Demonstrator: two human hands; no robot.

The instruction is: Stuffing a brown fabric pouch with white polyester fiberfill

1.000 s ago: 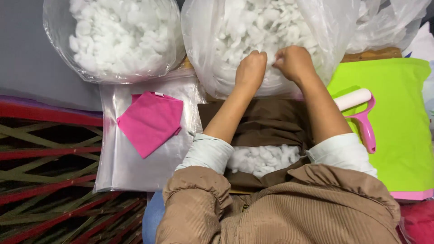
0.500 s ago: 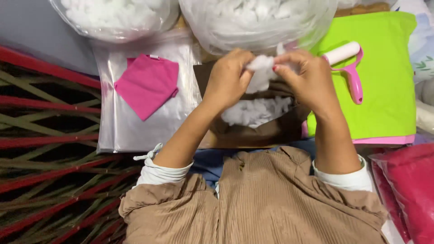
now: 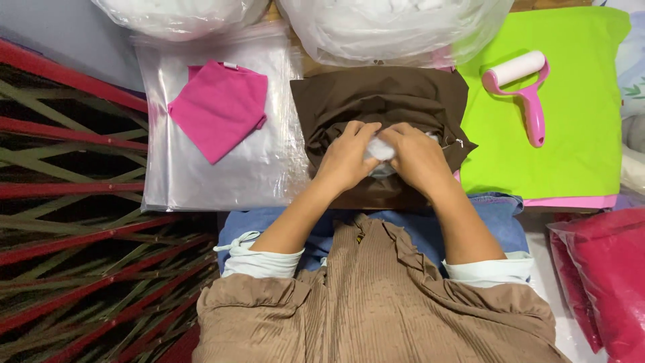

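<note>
A brown fabric cover [image 3: 376, 94] lies in front of me, its opening toward my lap. My left hand [image 3: 346, 158] and my right hand [image 3: 418, 158] meet at that opening, both pressing a clump of white stuffing [image 3: 380, 149] into it. Only a small patch of the white fibre shows between my fingers; the rest is hidden inside the cover. Two clear plastic bags of white stuffing [image 3: 396, 27] [image 3: 178, 13] stand just beyond the cover at the top edge.
A folded pink cloth [image 3: 218, 107] lies on a stack of clear plastic bags [image 3: 208, 178] to the left. A pink-handled lint roller [image 3: 527, 87] rests on a lime green sheet [image 3: 578, 128] to the right. Red fabric in plastic [image 3: 605, 275] sits at lower right; a red-and-green woven mat [image 3: 74, 222] is at left.
My hands pulled a clump of stuffing out of the bag, brought it toward me and pushed it down into the brown cover. The view tilted down, so the bags sit higher.
</note>
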